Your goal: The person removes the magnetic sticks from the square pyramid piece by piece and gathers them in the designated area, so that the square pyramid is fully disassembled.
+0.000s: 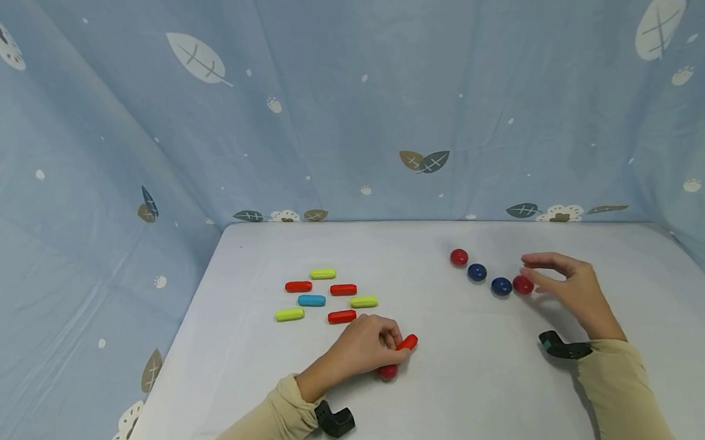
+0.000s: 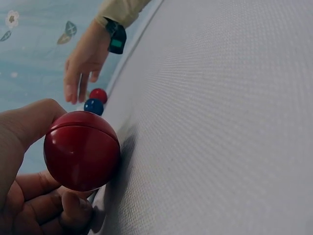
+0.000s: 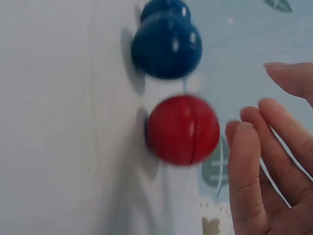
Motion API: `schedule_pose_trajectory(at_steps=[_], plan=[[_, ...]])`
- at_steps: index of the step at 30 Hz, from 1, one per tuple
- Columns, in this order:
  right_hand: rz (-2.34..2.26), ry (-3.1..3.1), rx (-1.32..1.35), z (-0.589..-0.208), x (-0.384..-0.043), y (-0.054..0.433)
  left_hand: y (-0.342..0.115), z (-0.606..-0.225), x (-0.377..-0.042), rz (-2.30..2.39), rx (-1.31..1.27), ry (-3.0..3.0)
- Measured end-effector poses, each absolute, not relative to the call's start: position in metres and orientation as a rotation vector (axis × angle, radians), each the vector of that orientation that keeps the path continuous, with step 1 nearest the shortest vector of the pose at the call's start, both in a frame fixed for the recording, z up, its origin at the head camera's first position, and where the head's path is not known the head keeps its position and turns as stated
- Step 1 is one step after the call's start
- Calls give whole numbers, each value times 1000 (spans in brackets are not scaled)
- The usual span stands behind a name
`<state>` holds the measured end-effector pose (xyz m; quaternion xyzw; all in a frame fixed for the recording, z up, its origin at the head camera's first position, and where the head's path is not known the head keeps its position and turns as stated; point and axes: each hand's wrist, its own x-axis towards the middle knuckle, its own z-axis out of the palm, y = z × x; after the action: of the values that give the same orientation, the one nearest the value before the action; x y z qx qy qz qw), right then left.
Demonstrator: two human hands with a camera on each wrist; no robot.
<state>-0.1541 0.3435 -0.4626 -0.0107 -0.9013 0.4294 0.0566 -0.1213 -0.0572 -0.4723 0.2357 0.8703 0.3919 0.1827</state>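
Observation:
My left hand point(image 1: 363, 347) grips a short red rod point(image 1: 408, 342) between thumb and fingers, with one end of the rod sticking out. A glossy red ball point(image 1: 388, 372) shows just below that thumb; in the left wrist view the same ball point(image 2: 81, 152) fills the space before the curled fingers and hides the rod. Fingers spread apart, my right hand point(image 1: 569, 287) hovers beside another red ball point(image 1: 523, 285). The right wrist view has a gap between those fingertips and that ball point(image 3: 183, 130), which sits on the white table next to a dark blue ball point(image 3: 167, 48).
Left of centre lie several loose rods, among them a yellow-green rod point(image 1: 323, 273), a blue rod point(image 1: 311, 300) and a red rod point(image 1: 343, 290). A second blue ball point(image 1: 477, 272) and a red ball point(image 1: 459, 257) continue the line of balls. Patterned blue cloth point(image 1: 333, 100) borders the table.

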Motion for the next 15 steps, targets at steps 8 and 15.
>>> schedule_pose_trajectory(at_steps=[8,15], plan=[[1326,-2686,99,-450,-155,314,-58,-471,-122,1158,641,2424],[1471,-2684,327,-454,-157,280,-60,-470,-123,1203,619,2390]])
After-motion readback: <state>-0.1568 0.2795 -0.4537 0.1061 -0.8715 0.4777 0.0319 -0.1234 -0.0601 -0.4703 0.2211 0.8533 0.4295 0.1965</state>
